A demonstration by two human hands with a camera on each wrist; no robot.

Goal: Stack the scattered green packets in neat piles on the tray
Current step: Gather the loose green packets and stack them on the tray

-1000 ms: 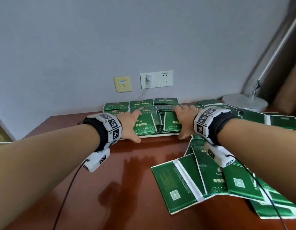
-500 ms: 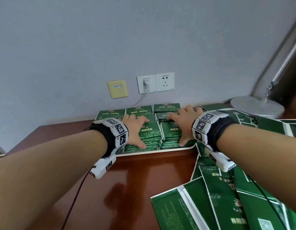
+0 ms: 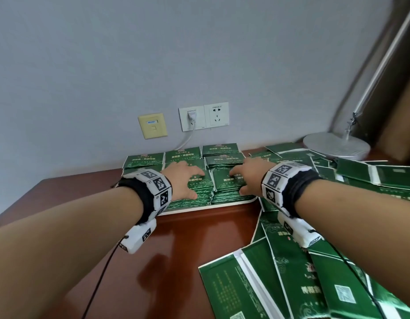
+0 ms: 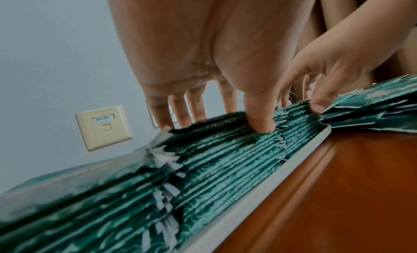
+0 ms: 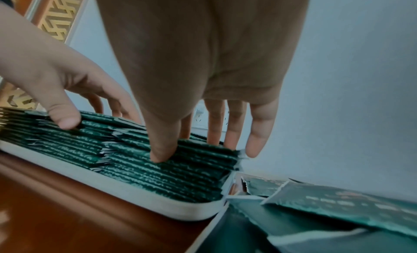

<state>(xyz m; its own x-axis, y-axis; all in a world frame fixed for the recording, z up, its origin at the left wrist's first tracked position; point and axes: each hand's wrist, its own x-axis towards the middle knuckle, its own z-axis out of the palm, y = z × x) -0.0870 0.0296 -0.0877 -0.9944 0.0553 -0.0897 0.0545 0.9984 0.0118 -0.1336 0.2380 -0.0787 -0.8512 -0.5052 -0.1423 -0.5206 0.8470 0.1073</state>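
While both hands press flat, the front piles get squared on the tray.

Left hand (image 3: 184, 180) and right hand (image 3: 247, 178) rest with straight fingers on stacked green packets (image 3: 222, 180) in the white tray (image 3: 199, 207); loose packets (image 3: 298, 272) sprawl at four o'clock. Uneven pressure could fan the slippery stacks over the tray's low rim.

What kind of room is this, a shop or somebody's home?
Probably a home or office room, not a shop: a glossy reddish-brown wooden desk against a plain grey wall, white wall sockets with a charger plugged in, and a silver desk lamp.
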